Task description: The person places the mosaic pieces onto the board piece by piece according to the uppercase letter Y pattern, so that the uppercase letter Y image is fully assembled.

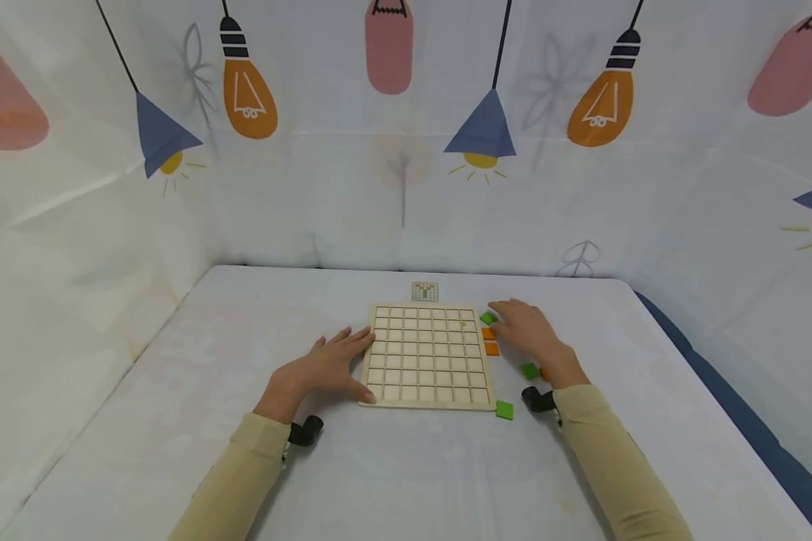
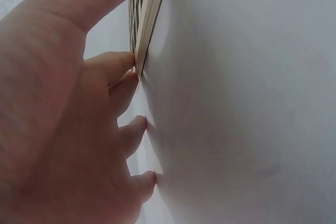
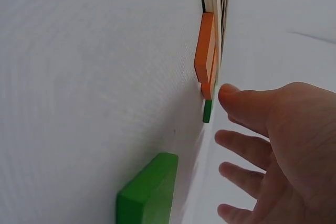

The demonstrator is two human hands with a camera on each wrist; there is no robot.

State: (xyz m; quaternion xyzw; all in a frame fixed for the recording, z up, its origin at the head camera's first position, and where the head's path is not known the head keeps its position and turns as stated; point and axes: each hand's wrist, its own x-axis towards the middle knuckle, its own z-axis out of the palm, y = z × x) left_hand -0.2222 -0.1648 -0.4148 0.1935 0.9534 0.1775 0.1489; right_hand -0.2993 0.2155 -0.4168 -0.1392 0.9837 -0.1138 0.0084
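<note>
A square wooden grid board [image 1: 428, 349] lies on the white table, its cells bare. My left hand [image 1: 328, 367] spreads along the board's left side, thumb at the near left corner and index fingertip at the edge. In the left wrist view, its other fingertips rest on the table. Beside the board's right edge, my right hand [image 1: 529, 330] reaches over with extended fingers, holding nothing. Its fingertips are close to a green tile [image 1: 488, 318]. Two orange tiles [image 1: 491, 349] lie just nearer, along the same edge.
Another green tile [image 1: 531, 371] lies by the right wrist, with a partly hidden orange tile [image 1: 545, 375]. A further green tile [image 1: 504, 410] sits at the board's near right corner. Beyond the board lies a small printed grid card [image 1: 425, 291]. A patterned cloth [image 1: 406, 180] hangs behind the table.
</note>
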